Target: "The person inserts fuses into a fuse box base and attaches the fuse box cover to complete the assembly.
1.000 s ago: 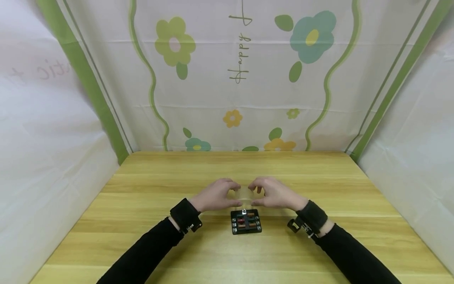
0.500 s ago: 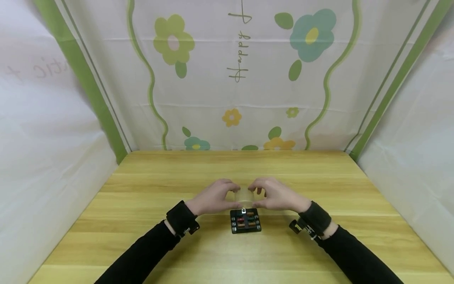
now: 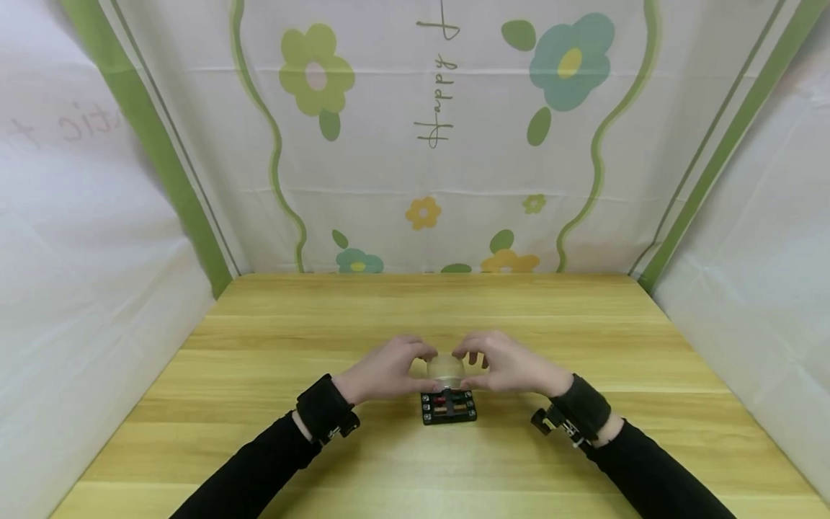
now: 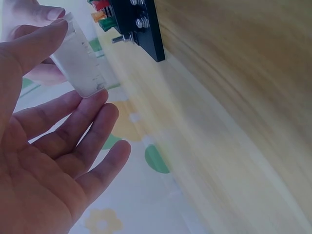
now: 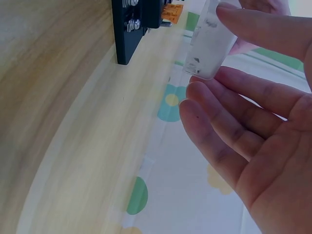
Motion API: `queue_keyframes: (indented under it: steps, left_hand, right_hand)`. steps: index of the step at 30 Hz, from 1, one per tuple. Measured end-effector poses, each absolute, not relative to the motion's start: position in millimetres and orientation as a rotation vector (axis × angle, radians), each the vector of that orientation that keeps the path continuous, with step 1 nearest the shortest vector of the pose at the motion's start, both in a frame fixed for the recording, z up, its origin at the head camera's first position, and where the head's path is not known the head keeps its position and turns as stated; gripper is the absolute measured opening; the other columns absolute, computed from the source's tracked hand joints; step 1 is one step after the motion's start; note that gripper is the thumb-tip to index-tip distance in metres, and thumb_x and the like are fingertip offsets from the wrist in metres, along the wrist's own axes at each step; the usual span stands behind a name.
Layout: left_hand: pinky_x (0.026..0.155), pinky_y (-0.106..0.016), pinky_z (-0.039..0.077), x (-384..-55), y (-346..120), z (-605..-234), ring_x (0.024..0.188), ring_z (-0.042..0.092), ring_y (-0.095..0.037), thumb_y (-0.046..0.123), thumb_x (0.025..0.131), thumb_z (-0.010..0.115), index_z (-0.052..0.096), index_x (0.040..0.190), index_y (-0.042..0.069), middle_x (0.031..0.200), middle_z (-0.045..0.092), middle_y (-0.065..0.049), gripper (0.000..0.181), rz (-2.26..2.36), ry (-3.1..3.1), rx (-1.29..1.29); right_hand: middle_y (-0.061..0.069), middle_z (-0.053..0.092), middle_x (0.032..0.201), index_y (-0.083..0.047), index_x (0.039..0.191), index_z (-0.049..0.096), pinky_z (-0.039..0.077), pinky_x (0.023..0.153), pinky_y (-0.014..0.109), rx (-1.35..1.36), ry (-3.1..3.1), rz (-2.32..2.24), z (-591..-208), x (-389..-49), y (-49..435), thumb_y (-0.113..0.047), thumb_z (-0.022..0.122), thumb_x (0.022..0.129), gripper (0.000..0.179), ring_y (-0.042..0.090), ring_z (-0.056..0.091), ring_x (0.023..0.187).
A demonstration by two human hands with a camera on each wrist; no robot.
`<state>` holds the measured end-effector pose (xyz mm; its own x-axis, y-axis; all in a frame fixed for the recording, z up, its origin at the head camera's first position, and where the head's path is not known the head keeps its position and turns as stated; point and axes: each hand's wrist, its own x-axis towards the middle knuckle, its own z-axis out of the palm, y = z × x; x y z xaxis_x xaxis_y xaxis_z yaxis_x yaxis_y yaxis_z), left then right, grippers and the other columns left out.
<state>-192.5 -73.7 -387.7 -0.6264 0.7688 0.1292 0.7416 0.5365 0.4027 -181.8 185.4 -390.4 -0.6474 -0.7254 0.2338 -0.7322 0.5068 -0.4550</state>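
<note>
A black fuse block (image 3: 449,411) with red and orange blade fuses lies on the wooden table in the head view. Just above its far side hangs a clear plastic cover (image 3: 445,369), overlapping the block's back part in this view. My left hand (image 3: 389,371) pinches one end of that cover between thumb and fingertips. At the opposite end, my right hand (image 3: 509,366) pinches it the same way. Both wrist views show the cover (image 4: 80,63) tilted and apart from the block (image 5: 127,39), whose metal screw terminals (image 4: 142,22) stick up.
The wooden table (image 3: 447,476) stretches around the block on all sides. A white flowered cloth (image 3: 363,158) hangs behind the table's far edge, with white cloth walls at left and right. Black straps with small cameras sit on both wrists.
Both hands have moved the cover slightly toward me, so it now overlaps the fuse block's far part. The block stays where it was; the head view has shifted a little.
</note>
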Motion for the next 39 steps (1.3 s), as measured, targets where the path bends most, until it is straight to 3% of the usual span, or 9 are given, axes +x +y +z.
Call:
queue_keyframes:
  steps: [33, 39]
  left_hand:
    - [0.081, -0.028, 0.048, -174, -73, -397, 0.101, 0.060, -0.015, 0.049, 0.084, 0.075, 0.067, 0.122, 0.011, 0.112, 0.064, 0.001, 0.054, 0.646, 2.656, 1.328]
    - [0.086, -0.029, 0.048, -172, -74, -399, 0.105, 0.059, -0.016, 0.051, 0.085, 0.074, 0.066, 0.124, 0.011, 0.115, 0.063, 0.000, 0.056, 0.618, 2.648, 1.297]
  right_hand:
    - [-0.001, 0.065, 0.105, -0.007, 0.112, 0.069, 0.052, 0.067, 0.029, 1.361, -2.720, 0.819, -400, -165, 188, -0.022, 0.085, 0.077, 0.042, 0.017, 0.062, 0.082]
    - [-0.001, 0.066, 0.102, -0.006, 0.110, 0.069, 0.053, 0.066, 0.029, 1.390, -2.695, 0.816, -403, -164, 186, -0.020, 0.086, 0.076, 0.040, 0.017, 0.063, 0.081]
